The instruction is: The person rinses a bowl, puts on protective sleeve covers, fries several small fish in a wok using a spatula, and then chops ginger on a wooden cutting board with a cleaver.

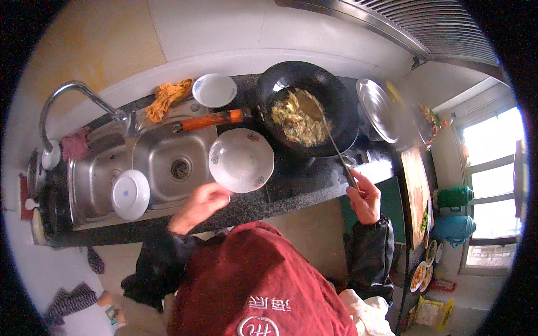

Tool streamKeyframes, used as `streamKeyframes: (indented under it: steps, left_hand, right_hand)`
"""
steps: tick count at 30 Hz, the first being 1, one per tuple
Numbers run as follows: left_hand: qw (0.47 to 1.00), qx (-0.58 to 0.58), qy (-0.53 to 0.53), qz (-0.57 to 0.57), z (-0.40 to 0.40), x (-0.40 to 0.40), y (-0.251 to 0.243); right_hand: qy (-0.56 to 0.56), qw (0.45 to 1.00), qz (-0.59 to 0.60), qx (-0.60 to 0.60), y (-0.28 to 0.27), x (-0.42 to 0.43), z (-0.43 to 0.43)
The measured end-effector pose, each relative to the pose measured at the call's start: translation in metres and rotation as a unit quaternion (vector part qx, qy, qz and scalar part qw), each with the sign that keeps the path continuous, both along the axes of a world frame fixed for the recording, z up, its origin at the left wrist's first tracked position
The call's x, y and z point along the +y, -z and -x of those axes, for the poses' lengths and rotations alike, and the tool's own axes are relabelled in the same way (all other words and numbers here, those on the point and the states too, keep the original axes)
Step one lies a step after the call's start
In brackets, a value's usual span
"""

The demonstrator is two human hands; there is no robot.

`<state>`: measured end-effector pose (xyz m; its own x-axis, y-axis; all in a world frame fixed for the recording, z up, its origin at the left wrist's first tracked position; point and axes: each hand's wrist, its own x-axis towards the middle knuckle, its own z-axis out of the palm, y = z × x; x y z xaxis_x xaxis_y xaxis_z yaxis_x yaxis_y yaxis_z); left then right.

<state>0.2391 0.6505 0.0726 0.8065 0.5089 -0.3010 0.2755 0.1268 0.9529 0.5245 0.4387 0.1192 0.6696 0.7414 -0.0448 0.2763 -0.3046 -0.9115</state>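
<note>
In my right hand (365,199) is the handle of a long metal cooking utensil (336,147), and its far end rests in the food (300,122) inside a black wok (336,101). The food looks chopped and lies in brownish liquid. My left hand (204,206) is at the near rim of a white bowl with a floral pattern (241,159); its fingers are bent and blurred, so I cannot tell whether they grip the rim. The wok's orange handle (212,120) points left, above that bowl.
A double steel sink (143,151) with a tap (75,84) lies left, an upturned white bowl (130,195) on it. Behind are an orange cloth (168,98) and another white bowl (214,90). To the right are a metal lid (377,110), a cutting board (414,189) and plates of food (418,276).
</note>
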Motion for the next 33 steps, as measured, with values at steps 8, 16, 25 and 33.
streamKeyframes:
  steps: [8, 16, 25, 33]
  left_hand:
    - [0.977, 0.017, -0.18, 0.111, 0.043, -0.025, 0.013]
    - [0.984, -0.003, -0.141, 0.106, 0.014, -0.025, -0.002]
    - [0.98, 0.006, -0.163, 0.118, 0.011, -0.032, 0.002]
    - [0.984, 0.002, -0.137, 0.113, 0.001, -0.028, 0.003]
  right_hand:
    - [-0.037, 0.997, 0.031, 0.065, 0.0, 0.003, -0.006]
    - [-0.056, 0.996, 0.007, -0.065, -0.001, 0.035, -0.037]
    - [-0.038, 0.991, 0.076, -0.107, -0.007, 0.021, -0.05]
    - [-0.068, 0.926, 0.123, -0.35, -0.008, 0.032, -0.043]
